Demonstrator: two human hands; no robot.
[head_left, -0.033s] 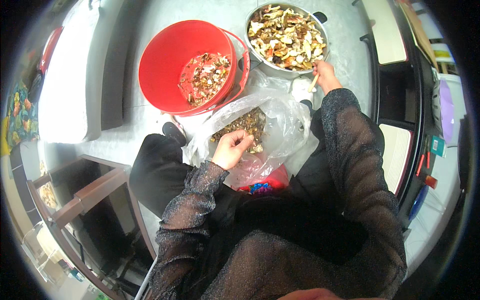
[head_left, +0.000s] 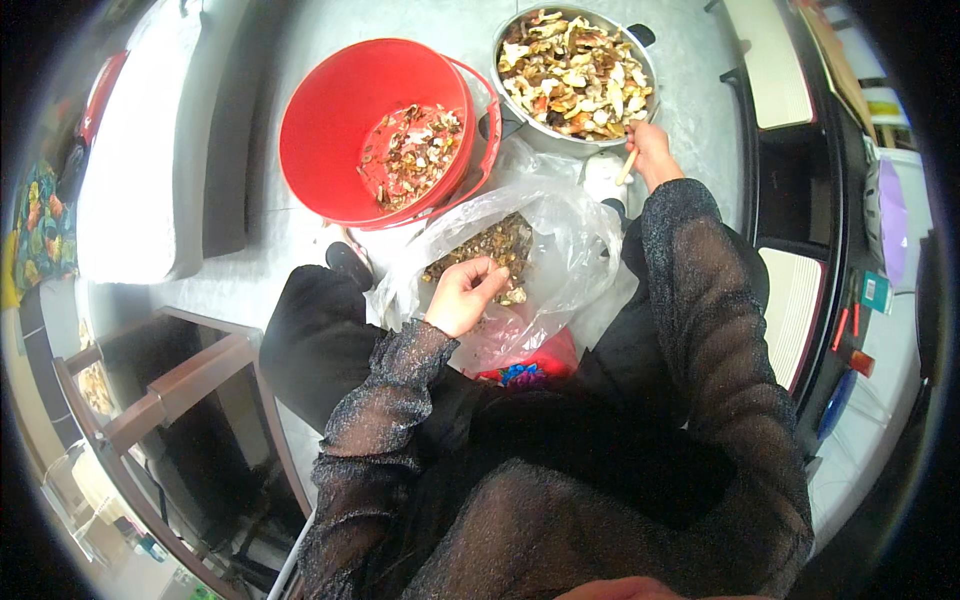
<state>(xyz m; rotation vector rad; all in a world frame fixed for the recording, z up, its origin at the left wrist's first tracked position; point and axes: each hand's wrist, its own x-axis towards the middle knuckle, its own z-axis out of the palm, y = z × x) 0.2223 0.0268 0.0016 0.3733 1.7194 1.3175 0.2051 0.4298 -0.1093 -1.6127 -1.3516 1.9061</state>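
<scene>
My left hand (head_left: 463, 300) is closed in a pinch over an open clear plastic bag (head_left: 565, 245) between my knees. What it pinches, if anything, is hidden. Inside the bag lies a heap of brown and dark scraps (head_left: 500, 243). Over at the far right, my right hand (head_left: 655, 152) grips a tool with a pale, slim handle (head_left: 627, 167); its other end is hidden. That hand's fingertips are at the near rim of a metal bowl (head_left: 572, 143), heaped with pale and brown cut pieces (head_left: 580, 75) that look like mushroom.
A red bucket (head_left: 320, 130) with scraps on its bottom stands left of the bowl. Beneath the bag is a red packet (head_left: 550, 357). A white padded seat (head_left: 140, 150) is at the left, a brown-framed stand (head_left: 190, 385) at lower left, dark furniture (head_left: 785, 205) at the right.
</scene>
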